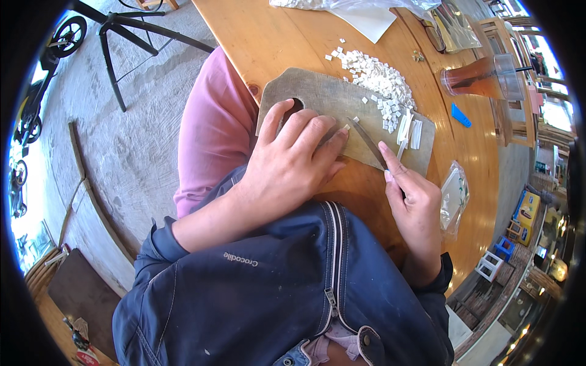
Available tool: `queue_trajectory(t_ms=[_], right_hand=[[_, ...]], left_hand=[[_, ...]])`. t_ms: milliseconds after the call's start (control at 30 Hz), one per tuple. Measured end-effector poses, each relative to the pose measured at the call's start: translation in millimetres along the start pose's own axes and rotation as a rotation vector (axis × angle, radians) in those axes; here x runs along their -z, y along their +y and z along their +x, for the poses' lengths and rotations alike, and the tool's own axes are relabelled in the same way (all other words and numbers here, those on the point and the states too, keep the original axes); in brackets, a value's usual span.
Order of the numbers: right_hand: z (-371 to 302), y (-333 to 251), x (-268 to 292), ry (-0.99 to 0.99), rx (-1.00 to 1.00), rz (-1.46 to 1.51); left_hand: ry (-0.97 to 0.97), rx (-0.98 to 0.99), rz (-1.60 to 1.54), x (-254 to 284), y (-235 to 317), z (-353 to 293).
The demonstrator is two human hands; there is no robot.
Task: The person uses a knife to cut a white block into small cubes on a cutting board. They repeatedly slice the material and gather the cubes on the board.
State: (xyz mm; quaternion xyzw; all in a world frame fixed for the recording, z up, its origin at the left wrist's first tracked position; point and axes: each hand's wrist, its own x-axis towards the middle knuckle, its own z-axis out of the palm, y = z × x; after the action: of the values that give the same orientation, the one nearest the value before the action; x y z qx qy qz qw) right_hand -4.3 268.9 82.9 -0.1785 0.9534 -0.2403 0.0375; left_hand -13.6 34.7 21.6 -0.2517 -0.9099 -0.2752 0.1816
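Note:
My left hand [296, 155] is over a worn wooden cutting board [317, 85], its fingers bent and pressing down. A small pale tip shows at its index fingertip; whatever is under the fingers is hidden. In my right hand [415, 198] is a narrow knife [368, 144], index finger along its back and blade slanting toward the left fingertips. One small white square [356, 119] lies by the blade's point. A heap of white squares [378, 79] spreads from the board's far edge onto the table. White strips [416, 134] rest at the board's right end, beyond my right hand.
The wooden table [256, 36] also bears a drink in a clear plastic cup [482, 78], a blue plastic piece [461, 115] and a clear plastic packet [453, 198]. Plastic bags [452, 27] lie along the far side. A black metal stand [116, 30] is on the floor at left.

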Motion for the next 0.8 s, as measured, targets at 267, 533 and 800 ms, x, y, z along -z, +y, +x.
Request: queue_trajectory(t_ms=[267, 533, 800], right_hand=[[-1.7, 1.2, -2.8, -0.008, 0.041, -0.034], [-3.3, -2.3, -5.1, -0.019, 0.022, -0.124], [-2.2, -0.6, -3.0, -0.027, 0.025, 0.023]], left_hand=[[0.025, -0.027, -0.033, -2.2, -3.8, -0.1], [-0.011, -0.017, -0.053, 4.8, -3.7, -3.6], [-0.019, -0.017, -0.069, 5.5, -5.0, -3.2]])
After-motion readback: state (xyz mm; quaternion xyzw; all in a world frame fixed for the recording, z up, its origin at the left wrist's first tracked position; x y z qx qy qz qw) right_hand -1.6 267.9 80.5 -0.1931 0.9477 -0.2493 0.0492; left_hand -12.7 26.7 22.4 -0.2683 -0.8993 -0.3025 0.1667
